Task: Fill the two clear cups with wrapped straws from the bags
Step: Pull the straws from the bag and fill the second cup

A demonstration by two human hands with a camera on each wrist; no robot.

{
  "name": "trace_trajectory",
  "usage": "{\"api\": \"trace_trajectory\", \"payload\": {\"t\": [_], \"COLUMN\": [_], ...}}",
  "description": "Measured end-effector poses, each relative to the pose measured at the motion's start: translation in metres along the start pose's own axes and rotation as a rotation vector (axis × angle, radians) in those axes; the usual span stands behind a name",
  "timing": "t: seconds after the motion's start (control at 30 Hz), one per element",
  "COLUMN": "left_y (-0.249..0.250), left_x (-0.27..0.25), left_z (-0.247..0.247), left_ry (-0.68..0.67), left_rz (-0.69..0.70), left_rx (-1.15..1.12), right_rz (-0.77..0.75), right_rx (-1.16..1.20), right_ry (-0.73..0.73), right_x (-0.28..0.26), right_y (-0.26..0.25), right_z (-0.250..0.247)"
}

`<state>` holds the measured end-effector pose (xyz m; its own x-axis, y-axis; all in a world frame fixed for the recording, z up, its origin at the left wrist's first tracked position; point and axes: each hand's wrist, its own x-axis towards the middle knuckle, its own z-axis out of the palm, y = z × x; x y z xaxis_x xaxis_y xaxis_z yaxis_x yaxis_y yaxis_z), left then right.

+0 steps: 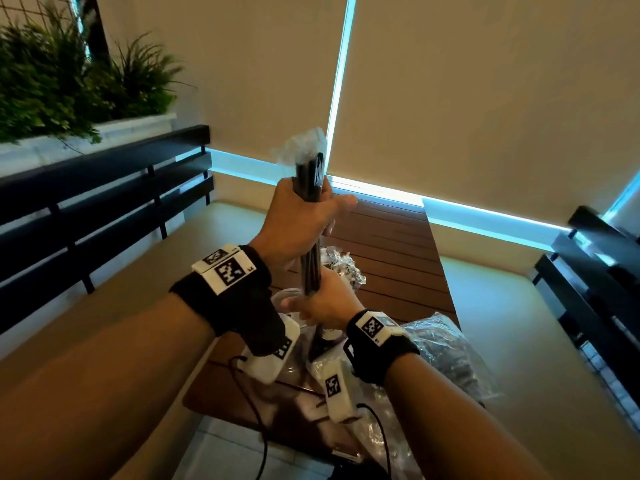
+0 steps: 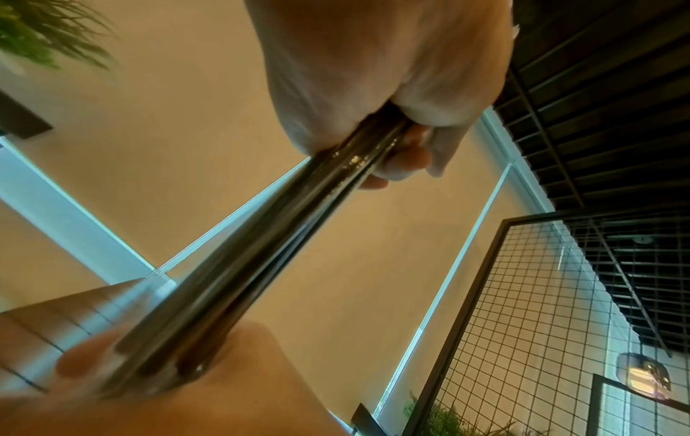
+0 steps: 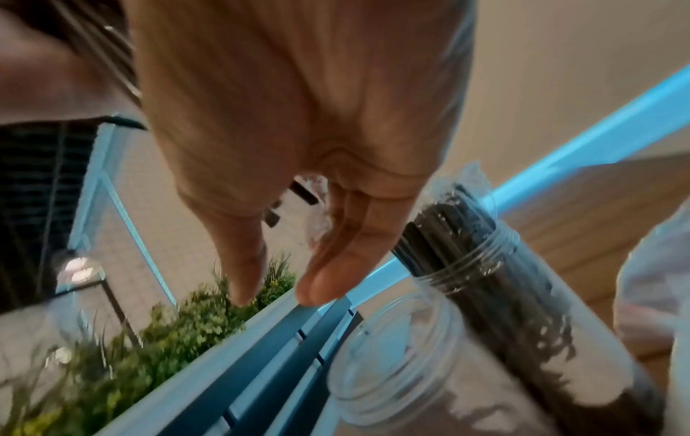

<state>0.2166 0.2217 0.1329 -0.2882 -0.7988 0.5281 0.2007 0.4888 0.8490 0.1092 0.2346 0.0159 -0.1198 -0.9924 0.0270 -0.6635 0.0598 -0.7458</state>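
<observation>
My left hand (image 1: 298, 220) is raised over the table and grips an upright bundle of black wrapped straws (image 1: 310, 188), whose clear wrapper ends fan out at the top. In the left wrist view its fingers (image 2: 407, 156) curl round the bundle (image 2: 261, 250). My right hand (image 1: 325, 303) is below, fingers straight, with the bundle's lower end against its thumb side. Under that hand (image 3: 298, 147) stand a clear cup packed with straws (image 3: 485, 265) and an empty clear cup (image 3: 392, 354). In the head view only the rim of a clear cup (image 1: 282, 294) shows; the rest is hidden by my wrists.
A crumpled straw bag (image 1: 343, 268) lies on the slatted wooden table (image 1: 398, 237) behind my hands, and a larger bag (image 1: 446, 355) to the right. Cream benches with dark slatted backs (image 1: 104, 202) flank the table. Camera cables (image 1: 256, 403) trail off the near edge.
</observation>
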Motion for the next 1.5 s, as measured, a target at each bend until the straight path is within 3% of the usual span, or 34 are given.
{"api": "trace_trajectory", "payload": {"t": [0.17, 0.37, 0.47, 0.6, 0.7, 0.77, 0.87, 0.93, 1.03, 1.13, 1.23, 1.33, 1.43, 1.5], "left_y": [-0.009, -0.031, -0.051, -0.094, -0.131, -0.152, -0.168, -0.170, -0.183, -0.186, -0.189, -0.235, -0.193, -0.191], "left_x": [-0.006, -0.006, -0.006, -0.016, -0.033, -0.045, -0.058, -0.064, -0.072, -0.074, -0.067, -0.069, -0.074, -0.073], "left_z": [0.004, 0.000, -0.014, -0.020, -0.017, -0.018, -0.023, -0.027, -0.036, -0.035, -0.033, -0.044, -0.030, -0.028], "left_ry": [-0.018, -0.041, 0.015, 0.084, 0.058, 0.023, 0.082, 0.088, 0.065, 0.090, 0.146, 0.146, 0.139, 0.157], "left_rz": [-0.015, -0.041, -0.081, -0.227, -0.384, -0.427, -0.444, -0.504, -0.546, -0.469, -0.532, -0.574, -0.643, -0.641], "left_rx": [0.014, 0.084, 0.079, 0.093, 0.139, 0.286, 0.818, 0.940, 0.952, 0.810, 0.634, 0.665, 0.620, 0.638], "right_rz": [0.045, 0.025, 0.026, 0.000, -0.095, -0.142, -0.199, -0.255, -0.289, -0.304, -0.319, -0.326, -0.331, -0.323], "right_rx": [0.147, 0.095, -0.064, -0.196, -0.302, -0.397, -0.478, -0.490, -0.428, -0.433, -0.448, -0.447, -0.455, -0.480], "right_ry": [-0.058, -0.015, -0.004, 0.064, 0.007, -0.048, -0.089, -0.105, -0.101, -0.117, -0.111, -0.109, -0.129, -0.140], "right_x": [0.005, 0.004, -0.010, -0.019, -0.020, -0.022, -0.016, -0.013, -0.012, -0.013, -0.011, -0.012, -0.013, -0.013], "right_y": [-0.008, 0.001, 0.013, 0.028, 0.038, 0.043, 0.047, 0.049, 0.055, 0.055, 0.054, 0.057, 0.056, 0.053], "right_z": [-0.005, -0.002, -0.008, -0.008, 0.004, 0.013, 0.016, 0.013, 0.011, 0.009, 0.008, 0.007, 0.007, 0.006]}}
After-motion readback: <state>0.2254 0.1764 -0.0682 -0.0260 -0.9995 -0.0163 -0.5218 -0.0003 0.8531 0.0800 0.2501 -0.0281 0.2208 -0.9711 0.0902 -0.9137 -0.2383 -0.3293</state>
